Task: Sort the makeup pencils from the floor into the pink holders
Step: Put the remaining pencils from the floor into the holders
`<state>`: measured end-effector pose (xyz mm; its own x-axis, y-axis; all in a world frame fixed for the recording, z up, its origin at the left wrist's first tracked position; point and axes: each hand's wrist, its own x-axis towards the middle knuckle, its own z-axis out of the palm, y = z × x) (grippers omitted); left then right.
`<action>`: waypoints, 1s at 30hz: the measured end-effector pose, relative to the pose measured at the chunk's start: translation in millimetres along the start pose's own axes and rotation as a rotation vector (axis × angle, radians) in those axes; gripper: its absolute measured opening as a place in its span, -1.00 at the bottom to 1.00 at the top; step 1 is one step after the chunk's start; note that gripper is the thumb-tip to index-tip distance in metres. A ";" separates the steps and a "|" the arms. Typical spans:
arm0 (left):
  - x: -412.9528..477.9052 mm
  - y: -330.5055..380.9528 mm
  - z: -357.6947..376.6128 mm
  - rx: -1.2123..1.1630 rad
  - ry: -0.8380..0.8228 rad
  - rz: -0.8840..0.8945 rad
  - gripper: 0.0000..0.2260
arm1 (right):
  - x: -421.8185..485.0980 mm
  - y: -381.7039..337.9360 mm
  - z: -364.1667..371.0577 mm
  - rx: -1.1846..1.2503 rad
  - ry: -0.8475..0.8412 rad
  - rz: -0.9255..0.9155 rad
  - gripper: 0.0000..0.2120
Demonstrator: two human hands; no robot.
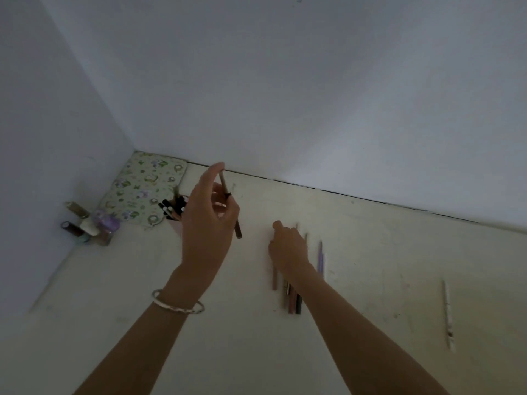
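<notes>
1 pale slim makeup pencil [447, 315] lies alone at near right. Mid-floor, the right hand [288, 249] rests on a row of pink, brown and black makeup pencils [291, 297], likely choosing the next; its fingers are hidden, so a grip cannot be told. Farther left, the left hand [211, 220] pinches a dark brown pencil [225, 183] nearly upright, seemingly to drop it end-first into the partly filled pink cup holder [174, 228] beside a floral cloth mat [145, 186].

Plain white walls [285, 81], corner at left of frame; scuffed cream floor [399, 252], lower half; green floral-print mat [148, 183], in corner; light dim.
</notes>
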<state>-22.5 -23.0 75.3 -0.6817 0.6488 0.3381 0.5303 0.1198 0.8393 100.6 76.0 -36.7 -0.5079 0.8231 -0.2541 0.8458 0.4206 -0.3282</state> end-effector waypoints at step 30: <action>59.6 -15.6 -50.3 0.590 0.087 0.078 -0.58 | 2.2 -98.4 -15.3 0.472 0.539 -0.487 -0.91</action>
<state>-96.7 -24.0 103.8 -0.6551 0.6113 0.4441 0.7537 0.4871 0.4413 18.7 42.3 8.9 -0.5487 0.7110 0.4397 0.3371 0.6695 -0.6619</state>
